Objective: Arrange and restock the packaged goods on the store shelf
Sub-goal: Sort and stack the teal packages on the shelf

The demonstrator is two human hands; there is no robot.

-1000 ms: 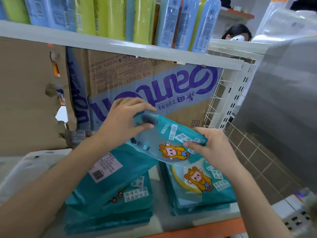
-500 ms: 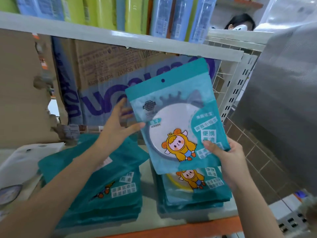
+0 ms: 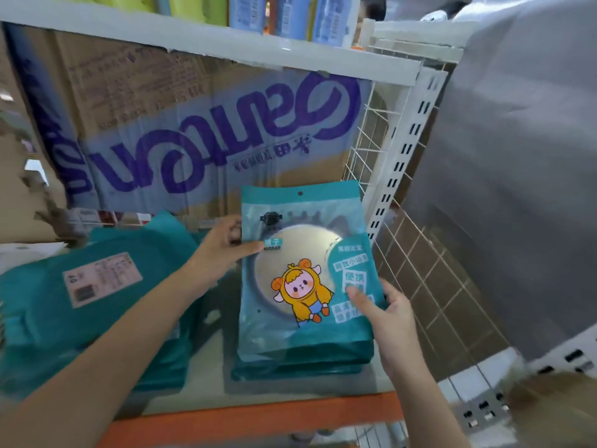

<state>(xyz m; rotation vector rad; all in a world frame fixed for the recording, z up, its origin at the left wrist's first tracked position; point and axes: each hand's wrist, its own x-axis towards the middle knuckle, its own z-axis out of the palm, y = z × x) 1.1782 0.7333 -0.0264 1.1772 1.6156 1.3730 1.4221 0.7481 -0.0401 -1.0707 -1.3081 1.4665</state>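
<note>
You held one teal mirror packet (image 3: 300, 270) with both hands over the right stack of packets (image 3: 300, 363) on the shelf (image 3: 206, 396). Your left hand (image 3: 223, 247) pinched the packet's left edge near its top, with the thumb on the front by the small label and the fingers tucked behind. Your right hand (image 3: 384, 315) gripped the lower right corner, with the thumb pressed on the printed front and the other fingers curled beneath the edge. The packet lay face up, its hang hole pointing to the back of the shelf, with its round mirror and the cartoon figure in a yellow hood in plain sight. It lined up closely with the stack below, though this view did not show whether it rested fully on the stack or sat just above it. The left stack of packets (image 3: 97, 318) sat beside the right one, with a strip of bare shelf between them. Its top packet lay back side up, showing a white barcode label (image 3: 101, 279). Behind both stacks stood a cardboard box (image 3: 193, 130) with large purple lettering printed upside down. A white upper shelf board (image 3: 226, 50) ran above the box and carried blue and green bottles (image 3: 287, 11). A white wire mesh panel (image 3: 368, 147) closed the shelf's right side, just beside the right stack.
</note>
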